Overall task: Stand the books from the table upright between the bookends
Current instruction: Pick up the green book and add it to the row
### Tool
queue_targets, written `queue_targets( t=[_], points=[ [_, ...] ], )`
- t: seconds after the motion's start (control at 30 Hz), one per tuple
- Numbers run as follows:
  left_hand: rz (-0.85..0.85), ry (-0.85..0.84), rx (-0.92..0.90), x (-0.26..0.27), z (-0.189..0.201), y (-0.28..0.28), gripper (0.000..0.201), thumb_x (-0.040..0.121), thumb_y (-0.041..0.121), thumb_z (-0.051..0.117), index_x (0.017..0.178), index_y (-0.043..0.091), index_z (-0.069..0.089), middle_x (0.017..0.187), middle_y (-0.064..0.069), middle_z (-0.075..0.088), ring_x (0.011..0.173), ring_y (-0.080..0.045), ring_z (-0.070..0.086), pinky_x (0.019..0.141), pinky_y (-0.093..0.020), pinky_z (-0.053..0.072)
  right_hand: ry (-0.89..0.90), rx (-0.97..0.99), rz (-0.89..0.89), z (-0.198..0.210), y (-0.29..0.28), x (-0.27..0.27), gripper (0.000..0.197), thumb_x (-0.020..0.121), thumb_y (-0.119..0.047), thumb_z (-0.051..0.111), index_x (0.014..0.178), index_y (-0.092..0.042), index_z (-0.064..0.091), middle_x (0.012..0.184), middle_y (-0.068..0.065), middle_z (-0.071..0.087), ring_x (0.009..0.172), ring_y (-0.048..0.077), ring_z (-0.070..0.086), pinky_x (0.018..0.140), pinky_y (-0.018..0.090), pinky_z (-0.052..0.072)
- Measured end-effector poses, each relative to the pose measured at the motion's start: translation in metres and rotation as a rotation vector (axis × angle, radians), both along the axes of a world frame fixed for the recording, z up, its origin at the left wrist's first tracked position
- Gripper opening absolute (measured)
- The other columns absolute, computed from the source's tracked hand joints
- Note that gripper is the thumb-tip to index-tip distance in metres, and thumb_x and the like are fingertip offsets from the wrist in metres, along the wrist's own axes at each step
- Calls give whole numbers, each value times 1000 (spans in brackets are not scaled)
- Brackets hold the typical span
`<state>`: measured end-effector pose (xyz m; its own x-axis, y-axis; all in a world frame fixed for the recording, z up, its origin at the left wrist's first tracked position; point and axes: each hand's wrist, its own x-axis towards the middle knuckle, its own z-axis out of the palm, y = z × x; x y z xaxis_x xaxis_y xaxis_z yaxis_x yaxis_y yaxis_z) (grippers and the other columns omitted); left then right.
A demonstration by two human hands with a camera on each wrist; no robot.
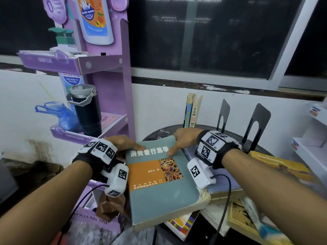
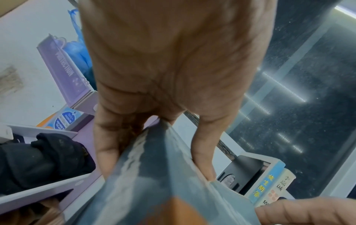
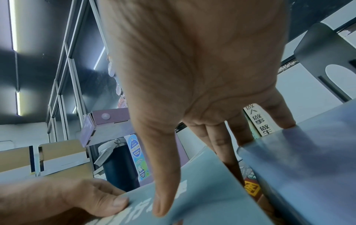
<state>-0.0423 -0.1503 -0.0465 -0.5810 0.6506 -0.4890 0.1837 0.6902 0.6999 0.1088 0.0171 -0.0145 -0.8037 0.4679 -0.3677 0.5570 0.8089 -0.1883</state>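
Head view puts the thick grey-green and orange book (image 1: 159,181) in the middle of the frame, held by its far end between my two hands. My left hand (image 1: 123,144) has the thumb on the cover and fingers under the spine side; my right hand (image 1: 180,140) pinches the far right corner, thumb on top.

Right of centre, two thin books (image 1: 192,112) already stand upright against the wall, and the two black bookends (image 1: 247,124) stand just right of them on the round dark table (image 1: 155,135).

The risks, as I judge them: the book is heavy, its near corner looks frayed, and I grip only one end, so it may sag or slip as I tilt it up. Swinging it toward the bookends could knock the thin books over or push a bookend aside. The loose books (image 1: 265,174) stacked at lower right could snag it too.

Left wrist view shows my fingers (image 2: 108,152) curled under the spine edge, hidden from the head camera. Right wrist view shows my fingers (image 3: 231,146) reaching down behind the book's far edge, beside a grey-blue book (image 3: 308,167) lying to its right.
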Motion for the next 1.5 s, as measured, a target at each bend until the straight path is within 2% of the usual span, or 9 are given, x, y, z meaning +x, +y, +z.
queue_targets(
  t=[0.13,0.27,0.43,0.57,0.73,0.97,1.1,1.23,1.5],
  points=[
    [14,16,29,1,5,2,55,75,35,79,112,-3,63,111,-22,68,99,-35,67,91,-47,54,39,-27,-20,-1,3,2,60,70,-49,81,106,-2,68,106,11,71,86,22,61,88,36,50],
    [31,32,100,3,14,3,49,79,31,77,109,-5,63,103,-21,70,90,-35,68,78,-43,58,129,-14,-78,1,5,5,48,74,-45,79,63,-13,46,63,2,45,59,16,41,54,27,31],
    [55,6,223,4,26,3,42,81,23,75,111,-3,62,101,-19,70,89,-33,68,81,-45,57,249,-80,-147,8,3,8,51,73,-46,80,60,-15,41,62,0,41,58,14,38,52,27,25],
    [76,-4,339,7,32,1,33,81,17,75,103,-5,65,84,-14,74,74,-29,69,68,-37,56,332,-134,-171,12,2,11,51,67,-51,82,78,-6,62,78,5,63,76,20,59,62,28,41],
    [79,13,477,10,44,-1,27,82,12,73,101,-7,67,88,-16,75,80,-31,71,75,-37,57,442,-308,-179,6,15,11,93,30,-70,81,104,-14,72,107,2,73,103,20,67,97,41,51],
    [72,30,600,16,61,-6,24,80,12,74,97,-5,69,92,-18,74,79,-29,71,74,-34,58,612,-620,-273,14,7,24,106,33,-43,98,123,-8,55,114,12,70,99,29,70,82,55,57],
    [88,-26,664,21,63,-9,27,79,11,74,100,-5,69,95,-18,74,81,-28,72,75,-33,59,718,-641,-251,22,-5,34,46,70,-20,86,103,-8,56,102,12,71,90,26,71,71,46,60],
    [139,-80,755,26,68,-13,35,76,10,74,107,-4,68,99,-18,74,97,-35,70,88,-40,55,808,-604,-220,27,-2,33,91,44,-43,95,119,-11,54,112,10,70,96,28,71,80,52,58],
    [115,-18,909,39,104,-11,45,72,4,76,113,-5,63,96,-16,73,77,-23,71,71,-31,58,991,-525,-134,66,1,46,58,71,-15,84,121,-9,55,109,6,71,89,21,73,66,35,61]
  ],
)
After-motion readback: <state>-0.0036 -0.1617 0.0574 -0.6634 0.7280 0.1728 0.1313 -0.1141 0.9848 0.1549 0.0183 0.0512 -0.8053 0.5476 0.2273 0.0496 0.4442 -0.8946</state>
